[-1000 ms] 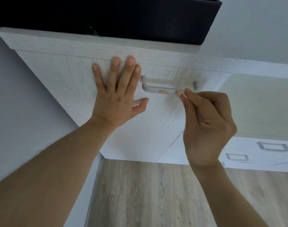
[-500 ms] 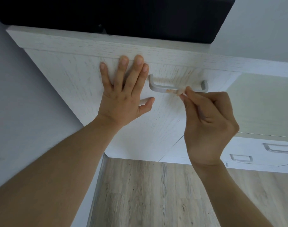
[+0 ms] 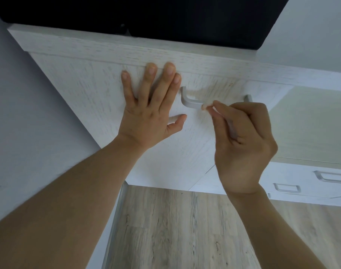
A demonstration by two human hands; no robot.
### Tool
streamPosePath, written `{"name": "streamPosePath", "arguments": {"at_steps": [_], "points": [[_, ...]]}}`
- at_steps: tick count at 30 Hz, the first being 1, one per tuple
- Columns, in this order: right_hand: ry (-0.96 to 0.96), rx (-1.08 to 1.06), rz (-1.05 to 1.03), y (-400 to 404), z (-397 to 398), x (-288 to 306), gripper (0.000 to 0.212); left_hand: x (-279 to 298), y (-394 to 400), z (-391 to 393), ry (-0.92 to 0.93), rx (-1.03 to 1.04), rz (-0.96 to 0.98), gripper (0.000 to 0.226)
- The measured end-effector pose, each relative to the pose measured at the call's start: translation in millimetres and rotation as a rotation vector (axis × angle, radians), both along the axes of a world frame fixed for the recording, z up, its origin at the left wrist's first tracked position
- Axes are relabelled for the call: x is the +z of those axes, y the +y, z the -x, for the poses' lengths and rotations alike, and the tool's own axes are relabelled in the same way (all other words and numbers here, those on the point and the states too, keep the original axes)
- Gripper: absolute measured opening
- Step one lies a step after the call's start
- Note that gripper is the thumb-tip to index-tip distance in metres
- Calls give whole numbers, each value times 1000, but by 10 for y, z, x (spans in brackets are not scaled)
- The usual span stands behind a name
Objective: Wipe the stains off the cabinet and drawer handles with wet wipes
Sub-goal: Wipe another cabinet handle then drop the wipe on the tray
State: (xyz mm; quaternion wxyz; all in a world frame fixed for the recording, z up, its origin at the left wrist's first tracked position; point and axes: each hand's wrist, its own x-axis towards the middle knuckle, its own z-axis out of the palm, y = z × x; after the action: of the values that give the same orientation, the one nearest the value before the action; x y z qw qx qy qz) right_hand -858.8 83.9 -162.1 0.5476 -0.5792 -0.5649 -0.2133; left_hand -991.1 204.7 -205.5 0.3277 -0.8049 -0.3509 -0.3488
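Floorboards (image 3: 185, 230) of pale wood were recorded nearest the camera, beneath both forearms. Right hand (image 3: 243, 140): fingers (image 3: 216, 107) were pinched together on a small pale wad, judged to be the wet wipe (image 3: 204, 107), too small to confirm. Left hand (image 3: 150, 111): fingers were held straight and spread, pressed flat on the cabinet front (image 3: 88, 84), just left of the handle (image 3: 191, 101). Handle: a grey bar, long axis running left to right across the front; its right end (image 3: 248, 98) was seen past the right knuckles. The wipe was held against the bar near its middle, so unwiped length was judged to lie leftward from the pinch, toward the left hand; the right hand was the nearer for that stroke. Farther right, two drawer handles (image 3: 287, 187) were noted on low drawers. Farthest, a dark panel (image 3: 146, 12) above the cabinet.
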Motion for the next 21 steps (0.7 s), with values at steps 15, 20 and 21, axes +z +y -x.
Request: {"name": "streamPosePath", "arguments": {"at_steps": [15, 20, 21], "points": [[19, 7, -31, -74, -4, -8, 13, -40, 27, -4, 0, -5, -37, 99], [-18, 49, -13, -2, 70, -26, 13, -47, 39, -10, -10, -26, -48, 99], [-40, 49, -13, 25, 77, -20, 13, -47, 45, -7, -13, -35, -46, 99]]}}
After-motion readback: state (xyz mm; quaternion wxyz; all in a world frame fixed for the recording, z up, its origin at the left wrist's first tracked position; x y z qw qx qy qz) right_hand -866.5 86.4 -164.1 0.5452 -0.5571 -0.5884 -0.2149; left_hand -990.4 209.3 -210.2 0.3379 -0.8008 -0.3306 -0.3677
